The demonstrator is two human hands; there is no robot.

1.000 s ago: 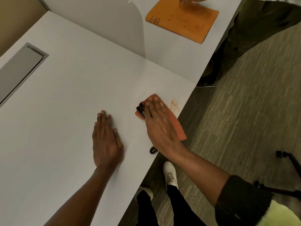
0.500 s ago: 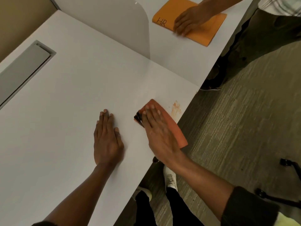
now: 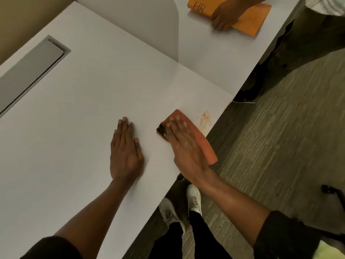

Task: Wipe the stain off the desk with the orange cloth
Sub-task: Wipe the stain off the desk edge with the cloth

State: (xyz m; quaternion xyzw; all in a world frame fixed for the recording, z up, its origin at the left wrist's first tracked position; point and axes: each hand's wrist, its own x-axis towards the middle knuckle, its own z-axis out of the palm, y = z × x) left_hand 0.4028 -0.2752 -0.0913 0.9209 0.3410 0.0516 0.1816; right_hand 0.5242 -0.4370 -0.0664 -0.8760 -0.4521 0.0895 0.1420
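Orange cloth [image 3: 200, 138] under flat right hand [image 3: 183, 148], beside stain [image 3: 205, 119].

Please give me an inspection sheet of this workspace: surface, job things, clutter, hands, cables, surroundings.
Surface: white desk; orange stain near its right edge.
Job's things: orange cloth flat beside the stain, not covering it.
Clutter: orange envelope marked HR on the far desk, under another person's hand.
Hands: right hand pressed flat on the cloth; left hand flat on the desk.
Cables: nothing seen.
Surroundings: grey cable-tray lid, divider panel, carpet.
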